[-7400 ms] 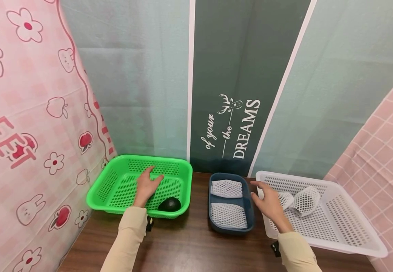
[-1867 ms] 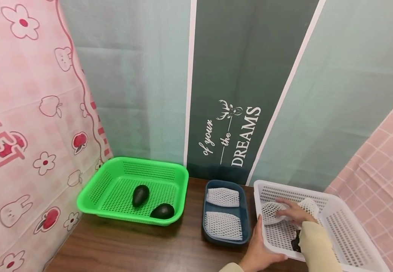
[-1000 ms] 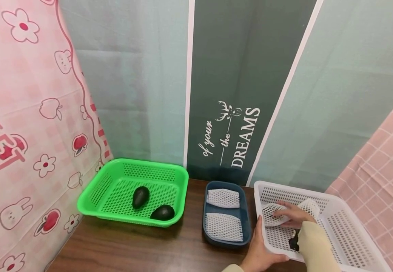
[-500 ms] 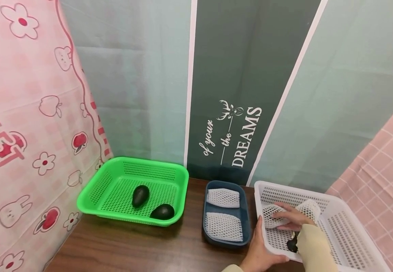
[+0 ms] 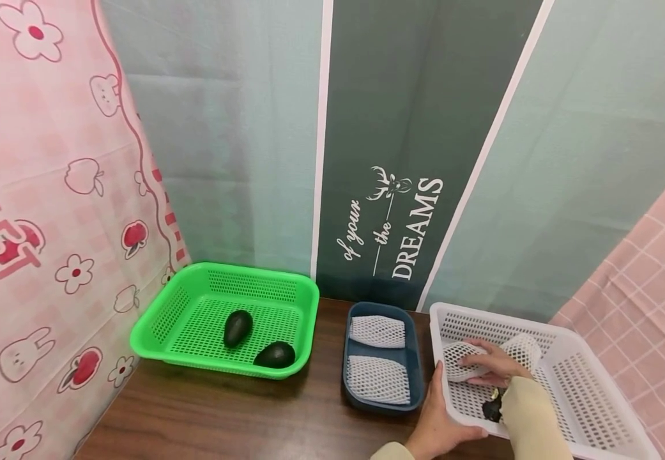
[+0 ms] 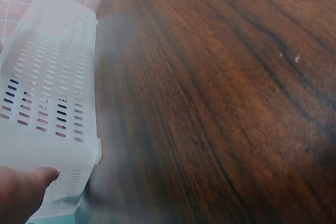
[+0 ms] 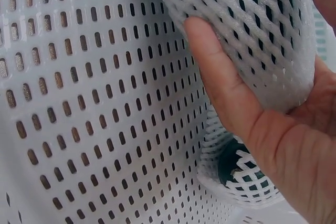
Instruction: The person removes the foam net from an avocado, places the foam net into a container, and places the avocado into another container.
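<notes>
In the head view, my right hand is inside the white basket, thumb and fingers around a net-wrapped avocado. Dark green skin shows through that white foam net in the right wrist view, where the thumb lies along its side. A second net-wrapped avocado sits beside the hand, farther right in the basket. My left hand grips the basket's near left corner, fingers along the left wall and thumb along the front. In the left wrist view only its thumb shows clearly, against the wall.
Left of the white basket stands a dark blue tray with two flat white foam nets. A green basket farther left holds two bare dark avocados. Patterned cloths hang behind and at both sides of the wooden table.
Since the oldest frame, my left hand has left the green basket for the white basket's corner, and my right hand has reached into the white basket. Over the last second both hands barely move.
</notes>
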